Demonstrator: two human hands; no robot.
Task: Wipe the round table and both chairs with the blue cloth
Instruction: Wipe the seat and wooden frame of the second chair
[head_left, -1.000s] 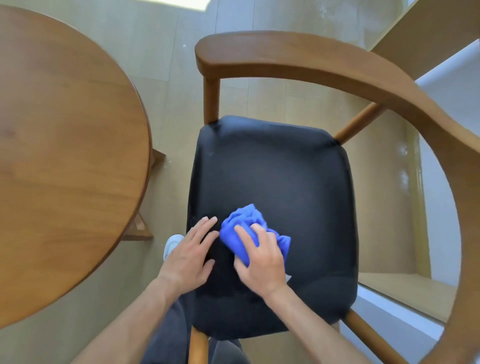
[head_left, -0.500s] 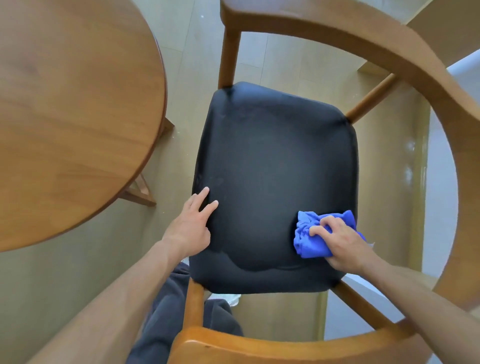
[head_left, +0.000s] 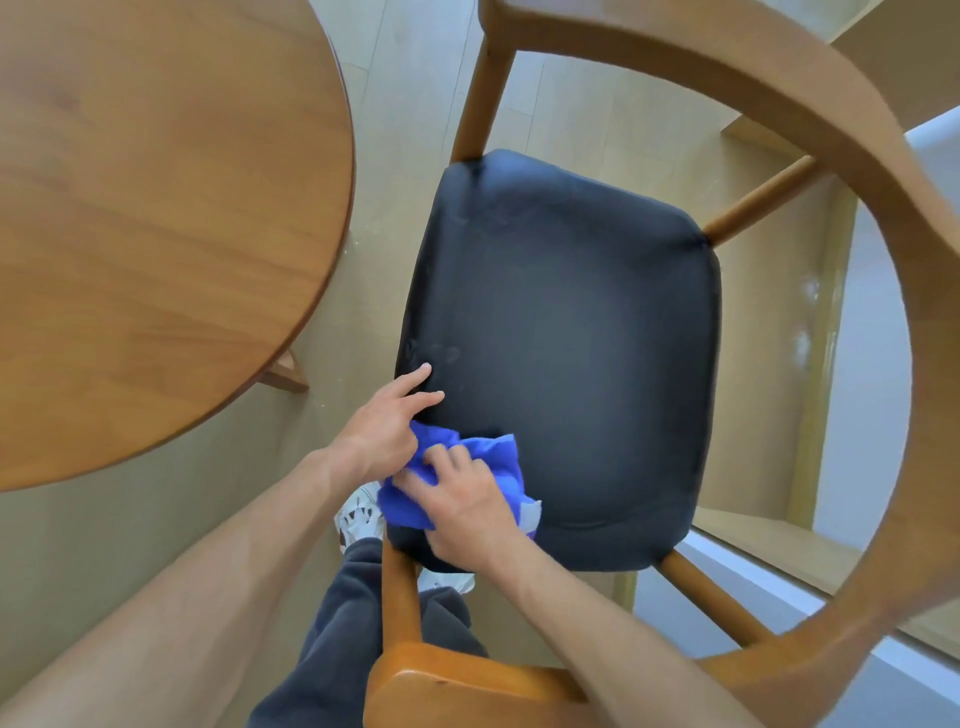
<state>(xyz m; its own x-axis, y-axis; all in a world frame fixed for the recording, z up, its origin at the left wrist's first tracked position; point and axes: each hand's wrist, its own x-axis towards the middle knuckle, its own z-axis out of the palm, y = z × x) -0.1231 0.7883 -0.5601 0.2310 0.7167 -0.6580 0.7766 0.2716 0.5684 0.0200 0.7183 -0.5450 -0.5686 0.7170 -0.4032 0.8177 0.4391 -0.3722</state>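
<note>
While the right hand (head_left: 462, 499) clutches the blue cloth (head_left: 498, 467) on the seat (head_left: 571, 338), the left hand (head_left: 384, 426), partly hidden, seems relaxed.

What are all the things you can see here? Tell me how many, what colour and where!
round table: one, brown wood, left.
chair: one, brown wooden frame, right.
seat cushion: one, black, on the chair.
blue cloth: one, blue, on the seat's near left corner.
floor: pale wood, below everything.
shoes: white, on the floor under the seat's edge.
trousers: dark grey, bottom.
left hand: fingers on the seat.
right hand: on the cloth.
</note>
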